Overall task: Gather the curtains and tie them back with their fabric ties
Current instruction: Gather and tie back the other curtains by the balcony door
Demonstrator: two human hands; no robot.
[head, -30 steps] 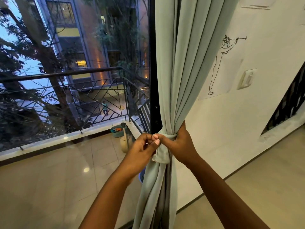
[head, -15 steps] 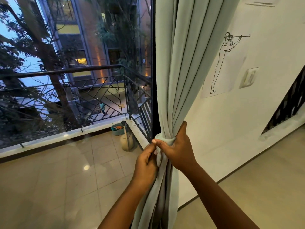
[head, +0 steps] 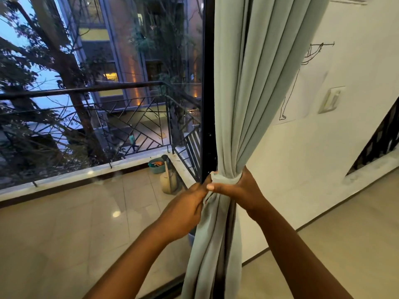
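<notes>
A pale green curtain hangs gathered into one bundle beside the black window frame. A fabric tie of the same green wraps the bundle at its narrow waist. My right hand grips the waist from the right, thumb laid across the front of the tie. My left hand is at the bundle's left edge just below the tie, fingers curled and pinching fabric there. The tie's ends are hidden behind my hands.
A black window frame stands just left of the curtain, with glass and a railed balcony beyond. A white wall with a line drawing and a light switch lies to the right. Tiled floor spreads below.
My left hand has dropped from the front of the tie to the bundle's left edge below it. My right hand keeps its grip at the waist, and the tie's hanging end is no longer seen.
</notes>
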